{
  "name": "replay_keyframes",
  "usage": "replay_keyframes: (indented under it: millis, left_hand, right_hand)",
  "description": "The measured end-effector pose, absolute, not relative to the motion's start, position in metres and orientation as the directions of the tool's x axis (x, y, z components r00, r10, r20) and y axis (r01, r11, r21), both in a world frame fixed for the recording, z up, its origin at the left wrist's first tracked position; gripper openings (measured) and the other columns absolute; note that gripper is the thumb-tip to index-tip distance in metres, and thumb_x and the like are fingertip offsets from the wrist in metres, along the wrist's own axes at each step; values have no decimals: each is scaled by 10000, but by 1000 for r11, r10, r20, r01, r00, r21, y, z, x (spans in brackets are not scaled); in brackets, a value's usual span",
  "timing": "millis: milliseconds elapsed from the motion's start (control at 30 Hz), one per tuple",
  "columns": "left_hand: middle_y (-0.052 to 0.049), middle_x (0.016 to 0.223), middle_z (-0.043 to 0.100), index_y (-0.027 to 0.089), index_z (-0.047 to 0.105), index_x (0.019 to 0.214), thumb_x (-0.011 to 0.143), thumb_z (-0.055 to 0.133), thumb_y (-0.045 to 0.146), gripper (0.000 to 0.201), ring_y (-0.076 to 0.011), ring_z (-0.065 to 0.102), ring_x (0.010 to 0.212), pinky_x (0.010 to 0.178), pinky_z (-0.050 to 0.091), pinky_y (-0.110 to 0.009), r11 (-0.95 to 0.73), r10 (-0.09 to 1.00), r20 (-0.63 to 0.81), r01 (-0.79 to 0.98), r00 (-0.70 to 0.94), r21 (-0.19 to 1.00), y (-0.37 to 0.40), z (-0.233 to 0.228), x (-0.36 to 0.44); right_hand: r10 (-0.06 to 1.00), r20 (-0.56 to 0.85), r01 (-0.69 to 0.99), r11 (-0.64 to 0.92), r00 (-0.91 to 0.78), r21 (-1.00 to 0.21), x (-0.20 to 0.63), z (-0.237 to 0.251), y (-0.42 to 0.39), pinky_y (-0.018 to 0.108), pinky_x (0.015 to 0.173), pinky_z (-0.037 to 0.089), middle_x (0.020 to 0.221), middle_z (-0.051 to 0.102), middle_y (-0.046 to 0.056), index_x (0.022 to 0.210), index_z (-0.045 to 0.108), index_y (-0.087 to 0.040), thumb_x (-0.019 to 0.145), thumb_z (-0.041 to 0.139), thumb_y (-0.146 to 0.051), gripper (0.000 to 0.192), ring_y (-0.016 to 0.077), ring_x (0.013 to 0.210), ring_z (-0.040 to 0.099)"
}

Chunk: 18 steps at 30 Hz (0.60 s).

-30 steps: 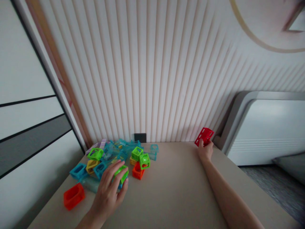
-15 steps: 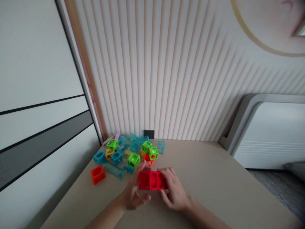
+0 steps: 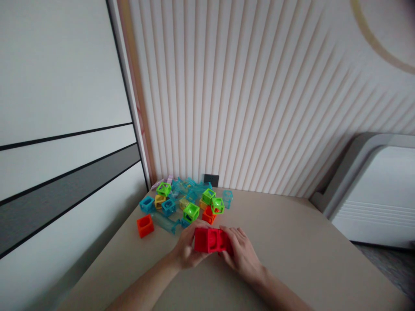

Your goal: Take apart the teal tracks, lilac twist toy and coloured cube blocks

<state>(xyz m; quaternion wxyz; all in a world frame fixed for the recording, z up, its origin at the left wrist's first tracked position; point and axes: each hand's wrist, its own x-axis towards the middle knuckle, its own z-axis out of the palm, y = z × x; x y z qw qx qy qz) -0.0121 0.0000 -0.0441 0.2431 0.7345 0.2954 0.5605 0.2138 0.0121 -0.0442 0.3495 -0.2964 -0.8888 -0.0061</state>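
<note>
Between both hands, above the near part of the table, is a row of joined red toy blocks [image 3: 207, 240] with round openings in their sides. My left hand [image 3: 188, 249] grips the left end, thumb below and fingers behind. At the right end, my right hand [image 3: 239, 250] is wrapped round the blocks and covers part of them. Just beyond the hands lie a green cube block [image 3: 191, 212], an orange-red block [image 3: 209, 215] and another green block [image 3: 217, 205]. A single orange block [image 3: 145, 226] sits apart on the left.
A heap of clear blue pieces [image 3: 189, 188] lies at the back of the beige table [image 3: 279, 242]. A clear blue tube [image 3: 164, 223] rests in front of it. A black socket [image 3: 211, 179] is on the ribbed wall. A white cabinet stands left, a grey-white headboard [image 3: 379, 185] right.
The view has turned a little to the left. My left thumb, earlier held away from the red blocks, has closed in beneath them. Both hands still hold the row.
</note>
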Motion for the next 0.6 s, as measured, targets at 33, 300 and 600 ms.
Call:
replay_keyframes:
  millis: [33, 300, 600]
  left_hand:
    - [-99, 1028, 715, 264, 614, 1132, 857, 647, 488, 357, -283, 704, 914, 811, 584, -440, -687, 727, 674, 167, 132, 708, 0, -45, -14]
    - [1, 806, 682, 245, 579, 1059, 778, 735, 344, 336, -175, 670, 633, 569, 550, -281, -603, 726, 649, 241, -229, 760, 7, -49, -41]
    - [-53, 943, 703, 283, 504, 1151, 759, 734, 287, 455, -248, 714, 798, 691, 602, -375, -701, 670, 734, 421, 112, 576, 2, -44, -27]
  right_hand:
    - [510, 625, 531, 830, -592, -174, 215, -44, 13, 401, 754, 507, 983, 696, 105, 1373, 411, -205, 931, 522, -278, 461, 253, 814, 648]
    - [446, 611, 604, 794, -654, 66, 232, -37, 28, 335, 714, 464, 1061, 672, 125, 1325, 524, -199, 989, 505, -275, 344, 220, 854, 630]
    - [407, 440, 551, 788, -800, 273, 213, -28, 18, 385, 746, 412, 1134, 707, 96, 1391, 523, -213, 1038, 412, -187, 372, 241, 887, 583]
